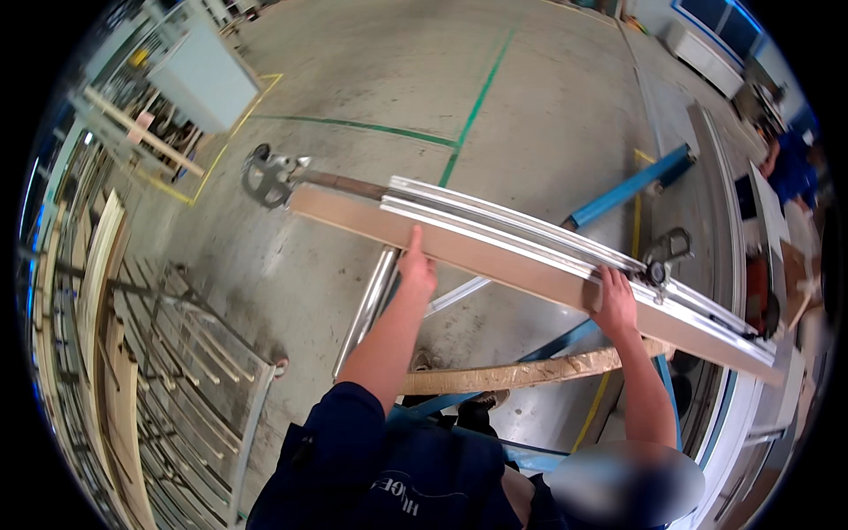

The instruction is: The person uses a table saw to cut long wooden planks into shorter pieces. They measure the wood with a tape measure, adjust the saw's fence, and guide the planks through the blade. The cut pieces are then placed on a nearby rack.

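Long tan wooden board (495, 256) with silver aluminium profiles (530, 234) runs 10 to 4 o'clock. Left hand (416, 265) flat on its edge; right hand (613, 302) curled round it. Keep both level, grip balanced.

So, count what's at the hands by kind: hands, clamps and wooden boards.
Hands: 2, left hand, right hand
Clamps: 2, left clamp, right clamp
Boards: 2, flat board, rough plank
Total: 6
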{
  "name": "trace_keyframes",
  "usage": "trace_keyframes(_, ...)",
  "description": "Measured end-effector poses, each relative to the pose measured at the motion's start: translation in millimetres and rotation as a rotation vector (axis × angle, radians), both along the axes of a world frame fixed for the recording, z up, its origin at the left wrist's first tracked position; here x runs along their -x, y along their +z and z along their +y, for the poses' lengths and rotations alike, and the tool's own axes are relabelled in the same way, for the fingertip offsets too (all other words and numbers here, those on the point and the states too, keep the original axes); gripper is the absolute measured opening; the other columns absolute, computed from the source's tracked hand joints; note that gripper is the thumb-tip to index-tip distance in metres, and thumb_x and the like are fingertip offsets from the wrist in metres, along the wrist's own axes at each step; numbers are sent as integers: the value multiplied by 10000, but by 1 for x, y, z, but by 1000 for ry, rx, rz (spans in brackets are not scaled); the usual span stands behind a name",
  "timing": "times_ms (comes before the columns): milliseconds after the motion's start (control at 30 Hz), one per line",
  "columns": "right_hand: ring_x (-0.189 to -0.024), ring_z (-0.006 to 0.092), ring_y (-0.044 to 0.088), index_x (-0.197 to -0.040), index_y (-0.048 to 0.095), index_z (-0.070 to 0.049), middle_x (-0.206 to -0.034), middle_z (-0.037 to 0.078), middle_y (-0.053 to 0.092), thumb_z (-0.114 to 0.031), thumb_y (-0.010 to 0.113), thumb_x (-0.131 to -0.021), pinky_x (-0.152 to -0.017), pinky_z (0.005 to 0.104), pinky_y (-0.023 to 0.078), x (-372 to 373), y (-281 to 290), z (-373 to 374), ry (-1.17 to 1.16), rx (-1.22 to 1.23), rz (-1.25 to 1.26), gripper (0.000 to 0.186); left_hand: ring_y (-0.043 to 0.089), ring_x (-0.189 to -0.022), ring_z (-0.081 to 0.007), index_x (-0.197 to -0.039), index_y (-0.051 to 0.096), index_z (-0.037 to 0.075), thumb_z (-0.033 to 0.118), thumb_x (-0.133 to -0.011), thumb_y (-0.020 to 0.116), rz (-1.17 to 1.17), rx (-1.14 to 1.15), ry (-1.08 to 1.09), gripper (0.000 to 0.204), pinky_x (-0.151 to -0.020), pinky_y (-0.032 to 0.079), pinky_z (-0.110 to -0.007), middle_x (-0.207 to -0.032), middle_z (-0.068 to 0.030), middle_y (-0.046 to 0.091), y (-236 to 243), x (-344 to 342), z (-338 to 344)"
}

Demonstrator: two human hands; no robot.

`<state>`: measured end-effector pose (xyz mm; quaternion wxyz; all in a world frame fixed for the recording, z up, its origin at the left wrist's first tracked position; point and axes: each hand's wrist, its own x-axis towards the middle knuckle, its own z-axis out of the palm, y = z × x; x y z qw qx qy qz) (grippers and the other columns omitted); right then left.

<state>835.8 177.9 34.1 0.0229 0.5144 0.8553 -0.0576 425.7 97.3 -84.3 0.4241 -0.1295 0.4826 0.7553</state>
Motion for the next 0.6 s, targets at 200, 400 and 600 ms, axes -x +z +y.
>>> trace_keyframes(200,-1371,382,448,-1514,372,-57,-1480,167,464,-58,907,-574,-1174,437,398,-5,-8,3,49,11,83,1081,583,-1225,-227,-1344,522,-23,300,-859,857,2,-77,-53,673,-1051,458,-374,-1346,-109,610,12,-75,3)
trace_keyframes(400,-1437,424,373,-1538,311,-26,-1545,208,398,-85,922,-584,-1224,470,333,-9,-6,11,64,108,-2,1134,579,-1222,-227,-1309,505,-28,352,-852,857,-67,94,-93,690,-1044,457,-379,-1345,-132,600,34,-79,9)
trace_keyframes(600,-1362,406,449,-1511,354,-12,-1505,209,449,-167,949,-565,-1179,464,380,-7,-3,13,89,94,-14,1128,601,-1167,-240,-1257,495,-28,350,-838,870,-101,43,-40,678,-991,496,-381,-1286,-150,604,26,-69,11)
